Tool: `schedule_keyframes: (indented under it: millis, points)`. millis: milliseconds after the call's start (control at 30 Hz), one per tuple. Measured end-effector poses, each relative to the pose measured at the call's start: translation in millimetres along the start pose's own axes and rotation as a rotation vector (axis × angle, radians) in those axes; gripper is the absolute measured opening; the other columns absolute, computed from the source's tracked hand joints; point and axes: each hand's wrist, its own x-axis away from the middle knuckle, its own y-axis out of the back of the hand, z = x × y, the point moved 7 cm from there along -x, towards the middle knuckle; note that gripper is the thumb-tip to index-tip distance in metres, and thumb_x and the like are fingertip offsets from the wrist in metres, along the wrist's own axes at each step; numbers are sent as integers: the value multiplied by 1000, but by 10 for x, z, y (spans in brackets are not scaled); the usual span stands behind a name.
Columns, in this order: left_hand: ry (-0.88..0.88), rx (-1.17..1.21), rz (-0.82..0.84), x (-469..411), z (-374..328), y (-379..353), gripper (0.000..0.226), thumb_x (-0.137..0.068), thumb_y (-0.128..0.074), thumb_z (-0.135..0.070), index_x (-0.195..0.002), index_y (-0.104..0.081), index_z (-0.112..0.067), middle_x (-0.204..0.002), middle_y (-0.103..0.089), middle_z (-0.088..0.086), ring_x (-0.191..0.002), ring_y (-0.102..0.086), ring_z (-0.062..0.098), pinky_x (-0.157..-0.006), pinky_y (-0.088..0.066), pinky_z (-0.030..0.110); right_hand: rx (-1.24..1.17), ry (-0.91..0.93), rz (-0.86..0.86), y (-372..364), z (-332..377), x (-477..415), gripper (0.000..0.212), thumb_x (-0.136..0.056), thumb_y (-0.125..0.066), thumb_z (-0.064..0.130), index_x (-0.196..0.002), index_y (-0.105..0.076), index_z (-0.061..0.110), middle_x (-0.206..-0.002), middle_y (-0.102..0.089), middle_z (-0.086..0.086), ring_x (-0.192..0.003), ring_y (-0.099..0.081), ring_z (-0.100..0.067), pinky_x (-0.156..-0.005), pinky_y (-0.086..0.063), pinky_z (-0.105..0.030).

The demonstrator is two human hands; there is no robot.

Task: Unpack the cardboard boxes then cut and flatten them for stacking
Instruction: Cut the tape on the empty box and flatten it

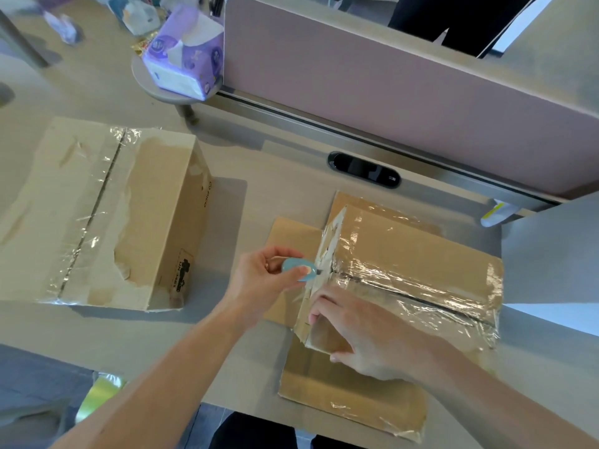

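A taped cardboard box [415, 254] stands upside down on its spread flaps at the right of the desk, with shiny clear tape along its middle seam. My left hand [265, 283] pinches a small light-blue cutter [299, 268], whose tip touches the tape at the box's near-left edge. My right hand [363, 332] grips that same corner of the box, thumb low on the side. A second, larger cardboard box [107, 215] lies on its side at the left, taped on top and torn along one face.
A pink desk divider [389, 92] runs along the back, with a black cable port [364, 170] in front of it. A purple tissue pack [184, 50] sits on a round stool at the back left. The desk's front edge [146, 364] lies close below my arms.
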Motion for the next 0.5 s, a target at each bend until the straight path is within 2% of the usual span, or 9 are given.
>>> schedule_keyframes:
  millis: [133,233,367,500]
  points:
    - [19,-111,80,31,9,-25,25,-81,-85,-10,-104,-75,-13,-93,-79,7,-91,-76,26,-85,-62,36,13,16,-2,11,32,20,53,-82,-82,29,-120,-45,30,-129,-34,17,-101,-34,3,-82,-27,-13]
    - [7,-151,74,21,-21,-97,23,-81,-85,-10,-102,-76,-15,-91,-79,7,-91,-76,28,-86,-62,39,16,15,-5,20,30,32,53,-83,-81,28,-121,-45,29,-129,-33,17,-99,-32,5,-80,-26,-13]
    - [-28,-194,51,20,-76,-98,22,-81,-85,-9,-100,-75,-14,-86,-79,5,-86,-77,26,-80,-63,31,19,16,-8,18,25,44,52,-83,-81,29,-121,-45,30,-128,-33,17,-97,-31,5,-81,-26,-13]
    - [-12,-231,57,30,-61,-75,20,-80,-86,-13,-97,-76,-17,-84,-79,2,-83,-76,22,-81,-63,34,21,29,-16,20,29,49,52,-83,-81,28,-121,-45,28,-129,-33,16,-96,-26,7,-81,-23,-12]
